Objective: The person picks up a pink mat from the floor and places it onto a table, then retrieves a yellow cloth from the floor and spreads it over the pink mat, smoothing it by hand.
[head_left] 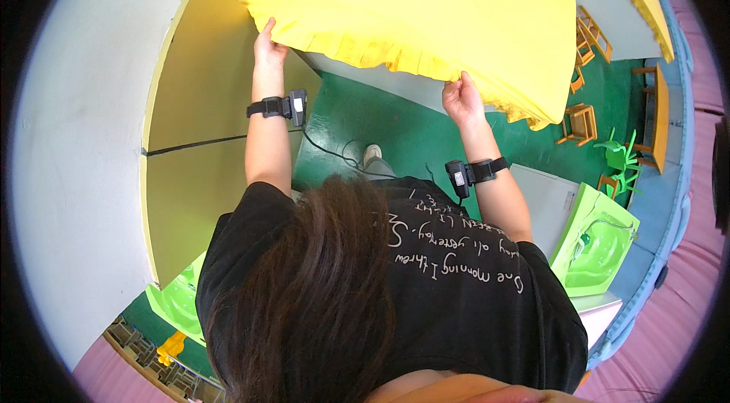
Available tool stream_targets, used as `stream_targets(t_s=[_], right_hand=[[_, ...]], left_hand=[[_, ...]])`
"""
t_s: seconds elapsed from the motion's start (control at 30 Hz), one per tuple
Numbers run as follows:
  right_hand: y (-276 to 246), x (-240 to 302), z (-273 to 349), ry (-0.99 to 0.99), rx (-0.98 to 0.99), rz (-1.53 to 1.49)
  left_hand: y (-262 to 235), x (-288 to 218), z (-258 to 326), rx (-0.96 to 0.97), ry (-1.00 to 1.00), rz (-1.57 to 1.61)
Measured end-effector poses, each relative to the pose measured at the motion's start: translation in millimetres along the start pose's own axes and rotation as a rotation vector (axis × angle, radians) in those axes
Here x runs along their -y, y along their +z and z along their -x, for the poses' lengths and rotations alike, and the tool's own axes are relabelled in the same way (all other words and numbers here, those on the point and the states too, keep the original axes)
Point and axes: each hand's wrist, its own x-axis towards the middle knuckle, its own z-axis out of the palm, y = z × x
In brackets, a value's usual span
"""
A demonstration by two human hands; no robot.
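Note:
A bright yellow cloth cover (426, 0) with a gathered, ruffled edge spreads over a large flat piece in front of me. Pale side panels show below its hem. My left hand (270, 49) is closed on the cover's near edge toward the left, its fingers partly hidden by the cloth. Farther right, my right hand (462, 101) pinches the same ruffled edge, close to the near right corner. Between the two hands the hem hangs in small folds. Each wrist wears a black strap with a small device, and a cable runs from the left one.
A tall yellowish panel (201, 175) stands close on my left. Wooden chairs (580, 123), green chairs (623, 152) and a wooden table (660, 118) are at the right. A green basin (601, 251) is at the lower right. Black cable (334, 152) crosses above the green floor (395, 118).

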Motion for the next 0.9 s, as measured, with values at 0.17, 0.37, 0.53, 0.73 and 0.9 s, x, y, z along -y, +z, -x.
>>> stream_targets(t_s=[0.17, 0.37, 0.53, 0.73, 0.9], right_hand=[[-20, 14, 3, -0.153, -0.19, 0.192], [-55, -11, 13, -0.193, -0.575, 0.726], [-87, 50, 101, -0.34, -0.529, 0.57], [-111, 95, 195, -0.605, -0.557, 0.384], [-146, 132, 295, -0.832, -0.612, 0.185]], left_hand=[[17, 20, -11, 0.066, -0.161, 0.044], [-79, 43, -16, -0.725, 0.618, -1.126], [48, 109, 55, 0.17, 1.104, -1.32], [116, 165, 96, 0.546, 1.309, -1.849], [123, 211, 120, 0.302, 1.256, -1.727]])
